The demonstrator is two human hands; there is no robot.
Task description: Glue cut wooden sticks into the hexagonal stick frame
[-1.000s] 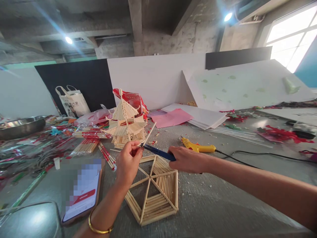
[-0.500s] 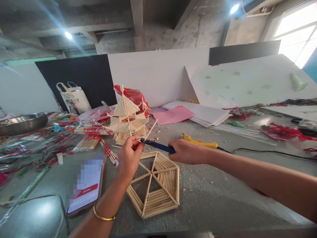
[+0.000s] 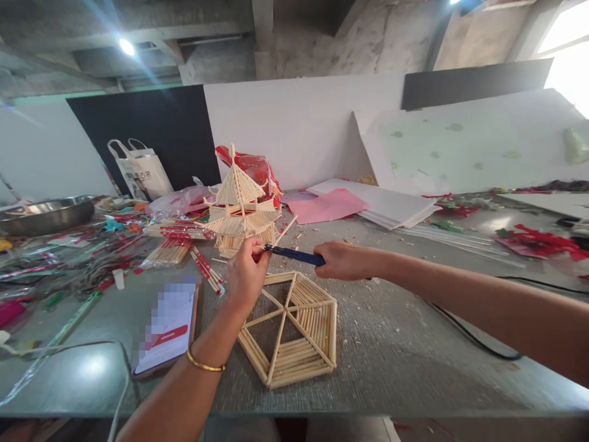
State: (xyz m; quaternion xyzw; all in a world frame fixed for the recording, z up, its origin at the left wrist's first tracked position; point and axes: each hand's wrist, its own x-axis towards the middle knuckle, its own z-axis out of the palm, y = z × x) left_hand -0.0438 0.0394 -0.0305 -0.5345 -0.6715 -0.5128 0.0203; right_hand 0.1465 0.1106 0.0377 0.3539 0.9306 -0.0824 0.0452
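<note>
Stick [image 3: 287, 231], one, pale and thin, slants above the table [image 3: 391, 344], its lower end pinched by the left hand [image 3: 249, 264] at the nose of one pair of blue-handled pliers [image 3: 298, 255], clenched in the right hand [image 3: 339, 259]. Below lies one hexagonal stick frame [image 3: 299, 365], six-spoked, rows lining three sections; behind stands one tiered stick pagoda [image 3: 237, 189].

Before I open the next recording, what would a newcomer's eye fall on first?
Probably the tiered stick pagoda, standing beyond the left hand. Next, the partly filled hexagonal stick frame, lying on the table below the hands. Then the dark-blue tool in the right hand, its tip at a thin stick.
</note>
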